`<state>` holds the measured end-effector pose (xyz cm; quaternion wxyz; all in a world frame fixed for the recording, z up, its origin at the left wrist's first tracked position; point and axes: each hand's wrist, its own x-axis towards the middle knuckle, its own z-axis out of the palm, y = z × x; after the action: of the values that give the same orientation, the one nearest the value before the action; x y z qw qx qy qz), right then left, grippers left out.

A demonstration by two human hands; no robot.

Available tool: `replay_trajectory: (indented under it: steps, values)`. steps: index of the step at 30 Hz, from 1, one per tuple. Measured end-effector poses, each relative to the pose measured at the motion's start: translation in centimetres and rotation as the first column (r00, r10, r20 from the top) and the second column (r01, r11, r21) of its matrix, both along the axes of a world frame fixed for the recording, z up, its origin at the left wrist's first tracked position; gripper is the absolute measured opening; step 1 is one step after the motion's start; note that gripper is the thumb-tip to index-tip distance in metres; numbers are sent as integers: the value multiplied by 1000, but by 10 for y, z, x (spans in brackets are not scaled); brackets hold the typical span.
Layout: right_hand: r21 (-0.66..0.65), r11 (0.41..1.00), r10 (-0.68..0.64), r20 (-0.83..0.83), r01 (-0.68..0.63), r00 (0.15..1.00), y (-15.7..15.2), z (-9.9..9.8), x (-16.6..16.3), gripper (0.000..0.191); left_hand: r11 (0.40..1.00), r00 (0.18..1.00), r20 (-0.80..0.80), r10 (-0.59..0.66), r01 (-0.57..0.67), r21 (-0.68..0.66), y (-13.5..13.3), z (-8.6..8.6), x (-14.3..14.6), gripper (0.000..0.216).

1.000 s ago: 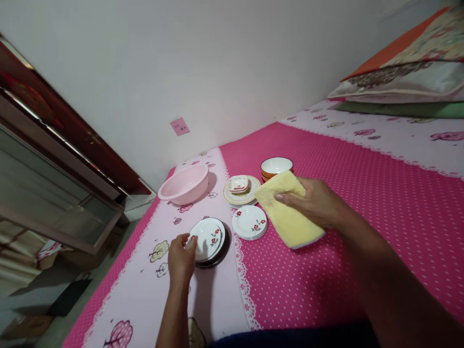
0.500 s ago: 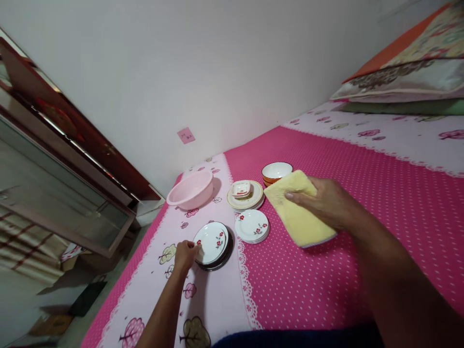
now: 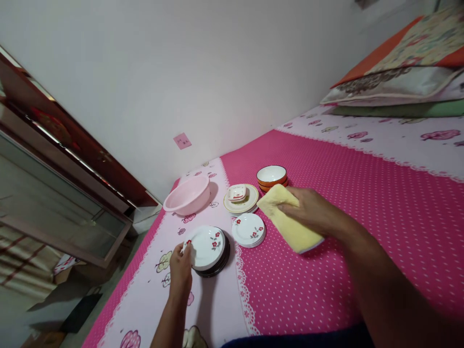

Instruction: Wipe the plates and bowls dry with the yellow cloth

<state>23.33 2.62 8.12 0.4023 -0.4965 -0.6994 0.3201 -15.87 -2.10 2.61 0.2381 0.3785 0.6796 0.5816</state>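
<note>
My left hand [image 3: 181,266] grips the near-left rim of a white plate [image 3: 205,247] with red flowers. That plate is over a stack of dark plates [image 3: 219,267]; whether it still touches them I cannot tell. My right hand [image 3: 308,208] is closed on a folded yellow cloth [image 3: 290,222], held above the pink bedspread. Between the hands lies a small pile of matching flowered plates [image 3: 248,229]. Behind it, a small square dish [image 3: 237,192] sits on a stack of cream plates [image 3: 253,197]. Orange bowls with white insides [image 3: 271,175] stand stacked just beyond the cloth.
A pink plastic basin [image 3: 188,195] rests near the wall at the back left. Several pillows [image 3: 398,84] are piled at the far right. The bed's left edge [image 3: 134,246] drops to the floor, with a glass-paned door [image 3: 72,203] beyond.
My left hand has raised and tilted the white plate from the dark stack, its thumb now over the rim. The cloth stays in my right hand. The whole view has shifted slightly.
</note>
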Motion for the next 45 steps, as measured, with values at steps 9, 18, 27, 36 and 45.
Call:
replay_trajectory:
  steps: [9,18,27,36,45]
  values:
    - [-3,999,50,-25,-50,998,0,-6,-25,17,965,829,509,-231,130,225,12,3,136,34]
    - [-8,1000,8,43,-8,999,2,-9,-34,10,930,540,757,-366,221,292,19,1,187,48]
    - [-28,995,-82,272,93,959,15,-30,-49,11,913,227,889,-396,195,357,13,-4,204,59]
    - [-19,1000,-11,314,18,949,20,-35,-48,12,948,141,942,-305,135,287,25,-25,175,56]
    - [219,960,-186,27,176,982,-8,-4,-52,19,948,-7,953,-304,92,303,19,-11,173,49]
